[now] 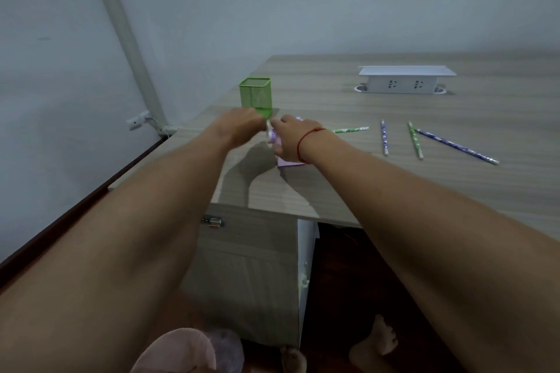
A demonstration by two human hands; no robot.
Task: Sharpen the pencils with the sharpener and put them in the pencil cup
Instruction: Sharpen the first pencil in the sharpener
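Observation:
A green mesh pencil cup (255,95) stands near the desk's left edge. Just in front of it, my right hand (292,139) grips a pale purple sharpener (289,163), which it mostly hides. My left hand (242,126) is curled into a fist beside it and holds a purple-and-white pencil (270,136). Only a short piece of that pencil shows between the two hands. Loose pencils lie to the right on the desk: a green one (350,129), a purple one (385,138), another green one (415,141) and a long purple one (457,147).
A white power socket box (403,80) stands at the back of the wooden desk (363,191). A drawer cabinet with a lock (212,222) sits under the desk's near left corner. The wall is close on the left.

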